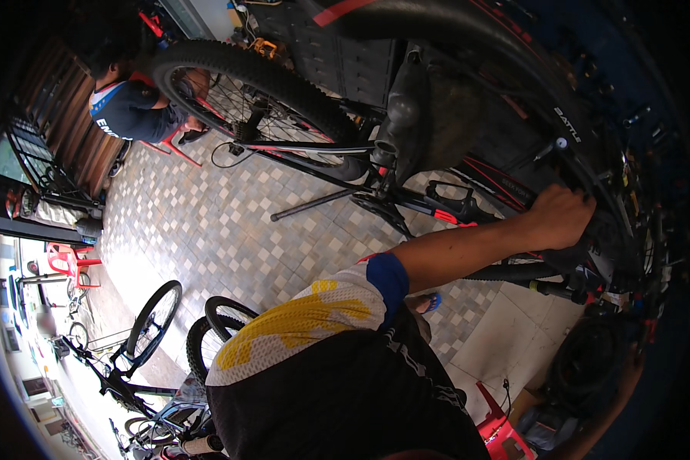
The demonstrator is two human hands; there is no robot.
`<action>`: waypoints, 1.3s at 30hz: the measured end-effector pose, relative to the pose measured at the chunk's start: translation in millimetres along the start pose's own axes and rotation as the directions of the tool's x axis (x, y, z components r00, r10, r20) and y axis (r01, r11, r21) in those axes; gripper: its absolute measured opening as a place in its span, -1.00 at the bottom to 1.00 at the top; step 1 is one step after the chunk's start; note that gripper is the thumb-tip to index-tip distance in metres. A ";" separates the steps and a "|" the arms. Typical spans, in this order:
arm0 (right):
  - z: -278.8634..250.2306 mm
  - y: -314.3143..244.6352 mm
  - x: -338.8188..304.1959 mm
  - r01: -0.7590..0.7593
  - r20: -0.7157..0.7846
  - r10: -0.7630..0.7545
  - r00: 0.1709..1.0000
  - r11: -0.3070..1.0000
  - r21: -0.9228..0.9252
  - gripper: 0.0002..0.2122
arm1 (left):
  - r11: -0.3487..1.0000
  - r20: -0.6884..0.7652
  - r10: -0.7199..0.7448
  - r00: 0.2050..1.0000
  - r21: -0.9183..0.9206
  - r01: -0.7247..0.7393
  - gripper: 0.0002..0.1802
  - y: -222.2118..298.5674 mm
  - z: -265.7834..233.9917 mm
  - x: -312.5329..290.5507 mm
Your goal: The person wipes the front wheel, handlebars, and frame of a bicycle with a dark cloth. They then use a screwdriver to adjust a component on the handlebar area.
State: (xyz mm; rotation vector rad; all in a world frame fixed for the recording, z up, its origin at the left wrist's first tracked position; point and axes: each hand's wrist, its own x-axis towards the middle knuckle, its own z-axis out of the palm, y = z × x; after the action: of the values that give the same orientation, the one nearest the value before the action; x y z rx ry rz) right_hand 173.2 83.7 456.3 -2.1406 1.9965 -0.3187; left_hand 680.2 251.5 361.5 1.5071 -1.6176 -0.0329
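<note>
My left arm reaches across the middle to a black bicycle frame with red accents [491,184]. At its front end my left hand [563,218] is closed, fingers curled; what they grip is hidden behind the hand. In the dark at the lower right, my right hand [630,372] shows dimly beside a black, rounded item [586,356], its fingers too dark to read. The bicycle's rear wheel [264,100] with a knobbly tyre is at the upper left of the frame. A black pedal [448,201] sits below the frame's middle.
Another person [134,103] sits on a red chair at the upper left. More bicycles [149,326] stand at the lower left, near a red plastic chair [70,261]. A red stool [506,429] is at the lower right. Patterned tiles [207,222] cover the floor.
</note>
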 end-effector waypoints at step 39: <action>-1.0 39.8 12.7 0.222 -0.048 -0.231 0.972 0.964 -0.145 -0.49 | 0.999 0.041 0.034 0.999 0.002 -0.034 -0.44 -1.0 3.4 5.1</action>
State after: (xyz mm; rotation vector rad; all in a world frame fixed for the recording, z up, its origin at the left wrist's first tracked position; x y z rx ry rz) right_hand 135.8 68.3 446.2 -2.4830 1.8578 -0.2940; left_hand 679.6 245.3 361.9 1.4892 -1.6759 -0.0428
